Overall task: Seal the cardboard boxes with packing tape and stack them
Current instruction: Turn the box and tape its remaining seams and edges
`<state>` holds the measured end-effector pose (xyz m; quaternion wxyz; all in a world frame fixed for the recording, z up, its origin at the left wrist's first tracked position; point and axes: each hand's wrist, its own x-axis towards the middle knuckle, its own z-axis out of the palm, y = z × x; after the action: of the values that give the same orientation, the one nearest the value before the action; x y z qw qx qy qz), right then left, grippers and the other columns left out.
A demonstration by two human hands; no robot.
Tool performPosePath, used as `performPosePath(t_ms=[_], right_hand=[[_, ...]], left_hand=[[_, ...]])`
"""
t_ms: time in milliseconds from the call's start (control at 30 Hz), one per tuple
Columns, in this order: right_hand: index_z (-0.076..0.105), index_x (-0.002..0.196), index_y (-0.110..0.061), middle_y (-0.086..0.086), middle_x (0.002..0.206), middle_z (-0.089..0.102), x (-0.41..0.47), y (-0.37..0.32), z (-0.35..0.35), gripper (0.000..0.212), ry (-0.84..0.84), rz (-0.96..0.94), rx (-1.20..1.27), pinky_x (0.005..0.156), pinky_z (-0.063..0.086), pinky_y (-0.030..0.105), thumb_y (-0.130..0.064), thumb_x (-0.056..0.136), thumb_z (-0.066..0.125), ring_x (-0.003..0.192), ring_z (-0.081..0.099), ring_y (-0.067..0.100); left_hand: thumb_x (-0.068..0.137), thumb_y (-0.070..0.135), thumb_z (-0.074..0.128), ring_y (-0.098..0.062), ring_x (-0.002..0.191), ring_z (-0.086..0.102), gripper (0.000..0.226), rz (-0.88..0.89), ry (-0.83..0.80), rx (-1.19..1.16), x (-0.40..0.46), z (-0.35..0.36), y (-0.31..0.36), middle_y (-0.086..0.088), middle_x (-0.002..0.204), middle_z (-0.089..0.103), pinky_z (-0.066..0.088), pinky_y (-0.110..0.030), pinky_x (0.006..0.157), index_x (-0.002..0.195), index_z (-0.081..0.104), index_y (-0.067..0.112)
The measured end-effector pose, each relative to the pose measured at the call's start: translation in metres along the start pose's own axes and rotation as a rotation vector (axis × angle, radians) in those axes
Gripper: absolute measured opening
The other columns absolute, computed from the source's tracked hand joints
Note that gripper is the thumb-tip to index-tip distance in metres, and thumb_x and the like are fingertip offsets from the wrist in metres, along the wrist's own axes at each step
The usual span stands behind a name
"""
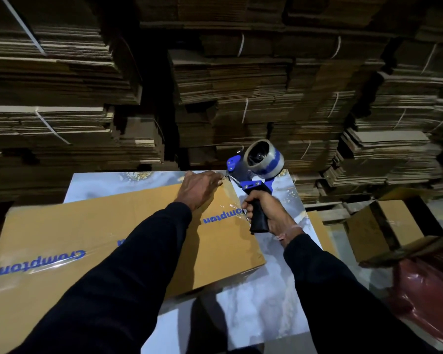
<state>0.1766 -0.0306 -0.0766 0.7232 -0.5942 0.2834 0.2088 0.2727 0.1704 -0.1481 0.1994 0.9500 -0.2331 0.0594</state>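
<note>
Dim, grainy wide-angle view with bowed edges; glare glints off the table (pixel 253 315), shadows deep behind.

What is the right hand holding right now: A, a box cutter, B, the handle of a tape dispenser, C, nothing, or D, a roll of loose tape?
B: the right hand has its fingers curled round the black handle of the blue tape dispenser, at the far corner of the box, where the left hand rests.
</note>
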Motion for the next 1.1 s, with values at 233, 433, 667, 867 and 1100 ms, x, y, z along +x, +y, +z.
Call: performPosePath(t_ms=[233, 433, 667, 867, 1100], right_hand=[[0.061, 0.072, -0.004, 0.004, 0.057, 0.05, -0.003, 0.011, -0.001, 0.02, -0.015, 0.001, 0.032, 0.043, 0.04, 0.023, -0.01, 0.089, 0.054, 0.046, 0.046, 0.015], [0.061, 0.069, -0.002, 0.004, 0.054, 0.05, -0.009, 0.026, -0.017, 0.017, -0.001, 0.0, 0.009, 0.043, 0.038, 0.024, -0.008, 0.085, 0.055, 0.046, 0.044, 0.017], [0.062, 0.069, -0.003, 0.005, 0.056, 0.05, -0.012, 0.04, -0.019, 0.017, 0.015, 0.0, 0.011, 0.043, 0.039, 0.025, -0.01, 0.083, 0.057, 0.048, 0.044, 0.018], [0.061, 0.068, -0.005, 0.004, 0.057, 0.05, -0.023, 0.041, -0.017, 0.017, 0.03, -0.011, -0.031, 0.045, 0.037, 0.025, -0.012, 0.083, 0.057, 0.048, 0.044, 0.019], [0.059, 0.067, -0.002, 0.006, 0.053, 0.046, -0.047, 0.064, -0.029, 0.018, 0.065, -0.004, -0.017, 0.044, 0.033, 0.026, -0.008, 0.083, 0.054, 0.046, 0.041, 0.021]], left_hand=[[0.11, 0.036, 0.045, -0.025, 0.11, 0.064, 0.034, -0.016, -0.005, 0.03, 0.0, 0.002, 0.0, 0.0, 0.133, 0.069, 0.034, -0.043, 0.094, 0.139, 0.06, 0.028], [0.11, 0.036, 0.044, -0.026, 0.114, 0.065, 0.035, -0.017, -0.01, 0.051, 0.001, 0.001, 0.0, 0.001, 0.137, 0.067, 0.033, -0.045, 0.099, 0.141, 0.059, 0.029], [0.11, 0.037, 0.045, -0.025, 0.121, 0.063, 0.036, -0.019, -0.03, 0.039, 0.001, 0.0, 0.0, 0.0, 0.141, 0.065, 0.035, -0.049, 0.104, 0.143, 0.058, 0.029], [0.111, 0.04, 0.041, -0.024, 0.116, 0.064, 0.038, 0.004, -0.029, 0.062, 0.0, -0.002, 0.0, 0.001, 0.14, 0.066, 0.037, -0.046, 0.096, 0.143, 0.059, 0.029], [0.111, 0.039, 0.041, -0.024, 0.122, 0.062, 0.039, 0.0, -0.044, 0.08, 0.001, 0.0, -0.002, 0.001, 0.145, 0.063, 0.035, -0.046, 0.097, 0.147, 0.055, 0.029]])
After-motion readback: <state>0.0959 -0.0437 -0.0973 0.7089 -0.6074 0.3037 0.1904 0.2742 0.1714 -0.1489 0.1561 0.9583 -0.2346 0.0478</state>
